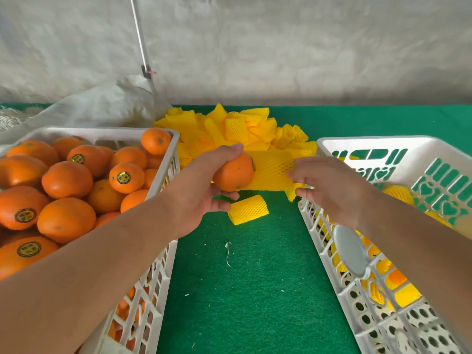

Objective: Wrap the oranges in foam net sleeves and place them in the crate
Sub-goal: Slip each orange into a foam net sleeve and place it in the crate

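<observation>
Orange [233,175] gripped in the left hand [204,190] meets the open mouth of the yellow foam net sleeve [272,172], pinched by the right hand [329,185], its long axis running left-right above the green worktop [255,290] between both crates

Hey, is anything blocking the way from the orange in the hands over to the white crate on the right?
Nothing visible does. The orange sits at the mouth of the yellow sleeve, and only the near rim of the crate lies between.
</observation>
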